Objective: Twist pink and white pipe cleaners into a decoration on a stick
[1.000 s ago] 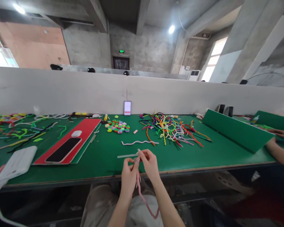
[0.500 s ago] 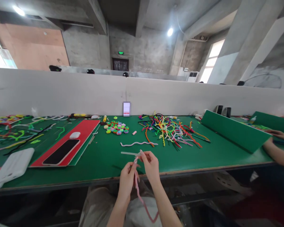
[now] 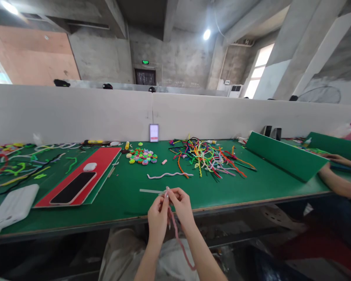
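My left hand (image 3: pixel 157 214) and my right hand (image 3: pixel 181 206) meet at the front edge of the green table, fingertips pinched together. Between them a pale translucent stick (image 3: pixel 149 191) points out to the left; its near end is hidden by my right fingers. A fuzzy pink pipe cleaner (image 3: pixel 179 242) hangs from my left fingers in a loose curve over my lap. Its upper end is covered by the fingers, so how it meets the stick cannot be made out. Beyond the hands a pale pink pipe cleaner (image 3: pixel 169 175) lies wavy on the table.
To the right is a tangled heap of coloured pipe cleaners (image 3: pixel 207 158); several small coloured balls (image 3: pixel 142 156) lie left of it. A phone (image 3: pixel 73 188) rests on a red board (image 3: pixel 101 156). A power bank (image 3: pixel 16 203) sits far left. A green divider (image 3: pixel 283 156) separates another person's arm (image 3: pixel 336 181).
My hands have come closer together, and the right hand has moved slightly left. The pale stick has shifted left with it. The whole view has turned a little.
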The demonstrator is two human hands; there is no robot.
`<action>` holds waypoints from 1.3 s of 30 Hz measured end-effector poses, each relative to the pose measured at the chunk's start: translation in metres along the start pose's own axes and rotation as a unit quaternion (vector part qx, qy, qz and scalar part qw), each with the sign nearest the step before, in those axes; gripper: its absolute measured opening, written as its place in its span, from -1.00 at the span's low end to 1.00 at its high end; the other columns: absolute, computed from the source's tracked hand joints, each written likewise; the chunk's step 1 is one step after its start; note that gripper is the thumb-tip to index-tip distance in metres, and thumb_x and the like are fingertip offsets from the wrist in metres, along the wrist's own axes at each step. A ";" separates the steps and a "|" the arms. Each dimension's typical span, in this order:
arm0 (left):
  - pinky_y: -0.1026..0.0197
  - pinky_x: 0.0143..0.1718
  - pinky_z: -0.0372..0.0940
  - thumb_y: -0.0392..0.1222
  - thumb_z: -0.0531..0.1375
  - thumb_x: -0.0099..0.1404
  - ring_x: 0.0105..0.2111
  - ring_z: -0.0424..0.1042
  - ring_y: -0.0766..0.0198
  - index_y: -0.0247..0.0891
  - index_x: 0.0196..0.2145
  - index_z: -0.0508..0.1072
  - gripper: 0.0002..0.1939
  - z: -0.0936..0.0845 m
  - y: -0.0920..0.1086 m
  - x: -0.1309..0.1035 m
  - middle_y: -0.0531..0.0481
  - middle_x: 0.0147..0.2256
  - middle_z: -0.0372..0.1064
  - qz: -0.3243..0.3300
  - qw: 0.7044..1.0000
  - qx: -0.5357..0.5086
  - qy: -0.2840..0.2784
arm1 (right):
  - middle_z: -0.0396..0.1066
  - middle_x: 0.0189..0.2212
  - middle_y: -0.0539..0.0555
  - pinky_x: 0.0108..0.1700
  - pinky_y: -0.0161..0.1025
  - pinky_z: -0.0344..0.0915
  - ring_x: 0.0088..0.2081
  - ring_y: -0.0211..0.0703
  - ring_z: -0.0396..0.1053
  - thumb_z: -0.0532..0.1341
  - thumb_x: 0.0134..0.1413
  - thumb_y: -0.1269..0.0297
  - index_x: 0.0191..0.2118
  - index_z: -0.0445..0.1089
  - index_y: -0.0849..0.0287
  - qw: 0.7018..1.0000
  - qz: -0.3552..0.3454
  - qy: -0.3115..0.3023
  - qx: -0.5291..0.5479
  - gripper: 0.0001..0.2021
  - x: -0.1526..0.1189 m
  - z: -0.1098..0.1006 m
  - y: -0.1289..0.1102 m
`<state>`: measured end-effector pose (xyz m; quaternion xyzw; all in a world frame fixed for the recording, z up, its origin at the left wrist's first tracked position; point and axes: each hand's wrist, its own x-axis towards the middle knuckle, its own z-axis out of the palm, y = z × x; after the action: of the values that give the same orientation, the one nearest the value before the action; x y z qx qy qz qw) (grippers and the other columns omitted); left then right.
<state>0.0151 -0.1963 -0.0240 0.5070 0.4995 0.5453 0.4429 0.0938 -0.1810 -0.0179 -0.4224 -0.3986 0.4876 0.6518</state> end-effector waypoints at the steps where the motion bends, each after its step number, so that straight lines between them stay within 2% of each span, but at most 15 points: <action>1: 0.40 -0.77 -0.02 0.09 0.06 0.13 -0.81 0.06 0.47 -0.25 -0.63 0.18 -0.62 0.000 0.001 -0.001 0.19 -0.77 0.11 0.010 1.000 0.015 0.001 | 0.41 -0.60 0.02 -0.45 -0.37 0.26 -0.54 -0.30 0.33 0.27 -0.19 0.14 -0.51 0.33 0.27 1.000 0.010 -0.002 0.012 -0.74 0.000 0.000 0.001; 5: 0.38 -0.75 -0.01 0.09 0.05 0.14 -0.80 0.08 0.45 -0.24 -0.62 0.20 -0.63 0.000 0.003 -0.004 0.16 -0.76 0.14 0.025 0.999 0.042 -0.006 | 0.35 -0.65 -0.04 -0.48 -0.38 0.22 -0.58 -0.33 0.28 0.30 -0.25 0.14 -0.52 0.32 0.25 0.998 0.037 -0.004 0.050 -0.73 0.000 -0.001 0.001; 9: 0.38 -0.74 -0.01 0.09 0.08 0.11 -0.80 0.05 0.46 -0.25 -0.57 0.27 -0.66 0.003 0.002 -0.005 0.19 -0.78 0.08 0.018 0.999 0.008 -0.026 | 0.30 -0.68 -0.07 -0.55 -0.42 0.14 -0.63 -0.37 0.22 0.29 -0.22 0.16 -0.54 0.32 0.25 0.997 0.030 0.014 0.070 -0.76 -0.002 -0.001 -0.004; 12: 0.38 -0.77 -0.05 0.13 0.12 0.05 -0.81 0.02 0.46 -0.28 -0.46 0.34 -0.63 0.004 0.001 -0.003 0.21 -0.79 0.05 -0.014 0.996 -0.043 -0.077 | 0.37 -0.63 -0.02 -0.58 -0.41 0.12 -0.61 -0.32 0.28 0.30 -0.22 0.15 -0.49 0.33 0.24 0.992 0.061 0.021 0.105 -0.75 -0.002 -0.003 -0.008; 15: 0.40 -0.79 -0.11 0.12 0.14 0.03 -0.83 -0.04 0.49 -0.30 -0.39 0.35 -0.61 0.001 0.000 0.000 0.25 -0.81 -0.01 -0.067 0.985 -0.086 -0.131 | 0.44 -0.57 0.05 -0.52 -0.40 0.19 -0.53 -0.25 0.37 0.32 -0.26 0.19 -0.40 0.36 0.25 0.986 0.087 0.008 0.144 -0.73 -0.001 -0.007 -0.011; 19: 0.43 -0.79 -0.18 0.06 0.18 0.03 -0.82 -0.12 0.54 -0.31 -0.46 0.35 -0.66 -0.005 -0.001 0.002 0.25 -0.80 -0.03 -0.116 0.967 -0.143 -0.175 | 0.47 -0.54 0.09 -0.51 -0.41 0.21 -0.49 -0.23 0.40 0.34 -0.27 0.24 -0.31 0.38 0.26 0.976 0.112 -0.019 0.188 -0.68 0.002 -0.012 -0.014; 21: 0.44 -0.76 -0.17 0.02 0.20 0.02 -0.79 -0.12 0.56 -0.32 -0.52 0.34 -0.69 -0.008 -0.001 0.003 0.24 -0.78 -0.01 -0.130 0.957 -0.183 -0.183 | 0.48 -0.53 0.09 -0.44 -0.38 0.25 -0.44 -0.22 0.42 0.34 -0.28 0.27 -0.29 0.39 0.25 0.968 0.117 -0.036 0.219 -0.68 0.001 -0.013 -0.017; 24: 0.45 -0.64 0.02 -0.05 0.25 0.00 -0.68 0.07 0.54 -0.33 -0.52 0.36 -0.74 -0.012 -0.001 0.003 0.17 -0.67 0.13 -0.136 0.946 -0.240 -0.170 | 0.48 -0.50 0.07 -0.29 -0.34 0.28 -0.35 -0.21 0.43 0.35 -0.28 0.29 -0.29 0.41 0.24 0.961 0.117 -0.067 0.243 -0.69 -0.001 -0.013 -0.020; 26: 0.42 -0.49 0.14 -0.07 0.26 -0.02 -0.56 0.21 0.48 -0.32 -0.47 0.39 -0.75 -0.014 0.001 0.003 0.11 -0.57 0.23 -0.129 0.947 -0.252 -0.154 | 0.48 -0.48 0.08 -0.32 -0.33 0.29 -0.36 -0.20 0.43 0.34 -0.26 0.26 -0.32 0.42 0.24 0.964 0.111 -0.084 0.225 -0.72 -0.002 -0.013 -0.022; 28: 0.39 -0.44 0.17 -0.04 0.24 0.00 -0.51 0.25 0.44 -0.32 -0.45 0.37 -0.73 -0.016 0.005 0.002 0.08 -0.53 0.27 -0.119 0.953 -0.230 -0.158 | 0.48 -0.47 0.09 -0.35 -0.31 0.30 -0.40 -0.19 0.42 0.33 -0.25 0.23 -0.37 0.43 0.25 0.976 0.092 -0.085 0.181 -0.75 -0.002 -0.015 -0.023; 32: 0.42 -0.67 0.05 0.06 0.14 0.08 -0.72 0.09 0.50 -0.25 -0.32 0.26 -0.66 -0.022 0.015 0.001 0.18 -0.65 0.18 -0.109 0.958 -0.179 -0.197 | 0.48 -0.54 0.07 -0.26 -0.25 0.31 -0.43 -0.19 0.42 0.32 -0.23 0.21 -0.44 0.44 0.26 0.995 0.030 -0.060 0.075 -0.79 -0.002 -0.020 -0.026; 35: 0.44 -0.71 0.00 0.16 0.10 0.06 -0.73 0.07 0.49 -0.21 -0.23 0.19 -0.56 -0.024 0.019 0.002 0.21 -0.68 0.15 -0.075 0.972 -0.161 -0.157 | 0.47 -0.57 0.05 -0.29 -0.25 0.31 -0.45 -0.18 0.42 0.29 -0.20 0.17 -0.45 0.43 0.24 0.996 0.012 -0.087 0.021 -0.78 -0.003 -0.019 -0.029; 39: 0.45 -0.76 -0.08 0.22 0.01 0.09 -0.79 0.01 0.48 -0.21 -0.36 0.20 -0.58 -0.023 0.020 0.001 0.23 -0.75 0.05 -0.032 0.995 -0.068 -0.069 | 0.46 -0.59 0.02 -0.36 -0.29 0.31 -0.49 -0.21 0.41 0.29 -0.22 0.14 -0.48 0.42 0.24 0.992 0.017 -0.128 -0.008 -0.76 -0.007 -0.012 -0.026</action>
<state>-0.0073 -0.1996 -0.0037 0.4957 0.4452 0.5272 0.5273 0.1110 -0.1937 0.0022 -0.3684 -0.4755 0.5452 0.5839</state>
